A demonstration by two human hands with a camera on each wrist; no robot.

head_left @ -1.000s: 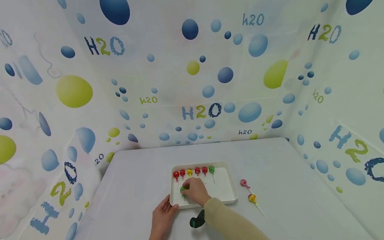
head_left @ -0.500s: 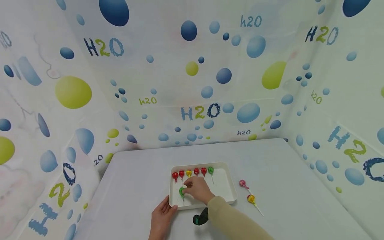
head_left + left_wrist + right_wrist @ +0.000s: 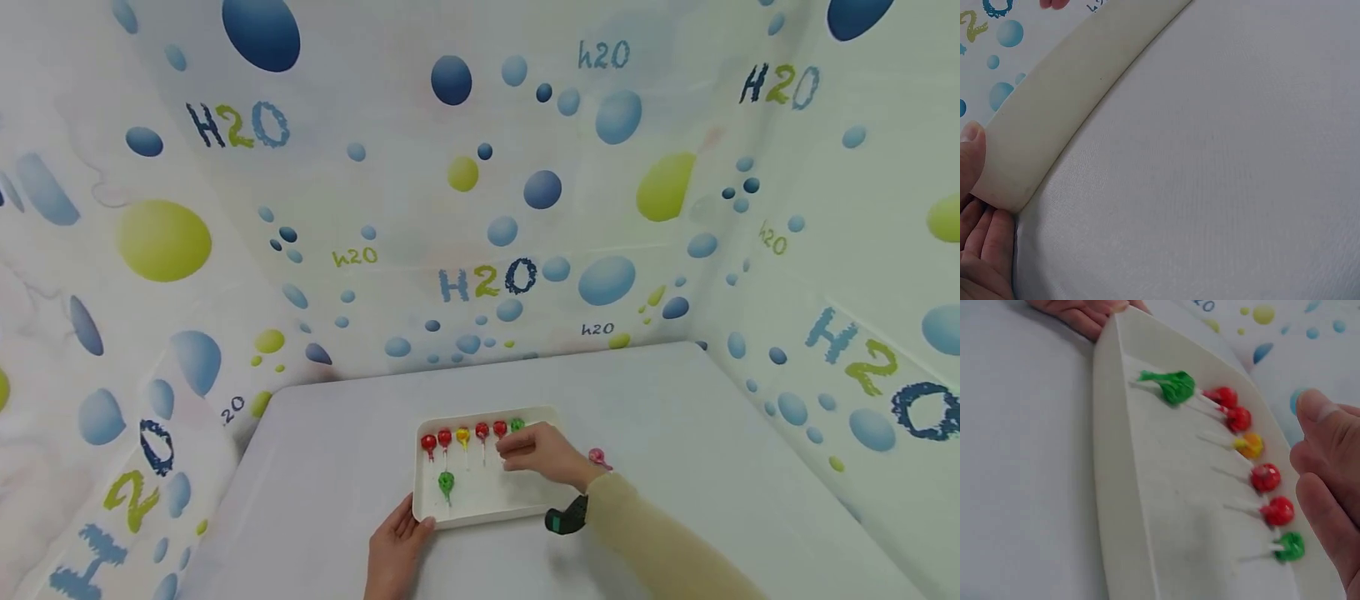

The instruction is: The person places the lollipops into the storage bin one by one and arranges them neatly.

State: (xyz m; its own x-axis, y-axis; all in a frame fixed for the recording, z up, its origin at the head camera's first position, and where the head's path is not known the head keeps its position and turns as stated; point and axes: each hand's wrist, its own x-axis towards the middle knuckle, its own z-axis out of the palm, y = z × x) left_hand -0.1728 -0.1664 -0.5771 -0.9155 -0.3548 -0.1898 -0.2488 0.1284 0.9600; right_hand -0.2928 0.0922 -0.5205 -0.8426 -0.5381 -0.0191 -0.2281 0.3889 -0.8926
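Observation:
A white tray [image 3: 495, 498] holds a row of wrapped lollipops along its far side: red ones [image 3: 428, 442], a yellow one [image 3: 462, 434] and, at the right end, a green one [image 3: 517, 425]. Below that row, towards the left, lies another green lollipop [image 3: 1177, 387]. My left hand [image 3: 396, 546] grips the tray's near left corner, thumb on the rim and fingers against the outside. Over the tray's right half, my right hand [image 3: 546, 452] hovers with extended fingers, holding nothing. Just past its wrist a pink lollipop [image 3: 597, 456] lies on the table, partly hidden by the sleeve.
The white table [image 3: 337, 467] extends around the tray. Walls of white sheeting [image 3: 405, 192] with printed bubbles and H2O lettering enclose it at the back and sides. A dark wrist device [image 3: 566, 517] sits under my right wrist.
My right hand has let go of the lower green lollipop and moved right across the tray. The lollipop stays in the tray. My left hand keeps its grip. The view has turned slightly right.

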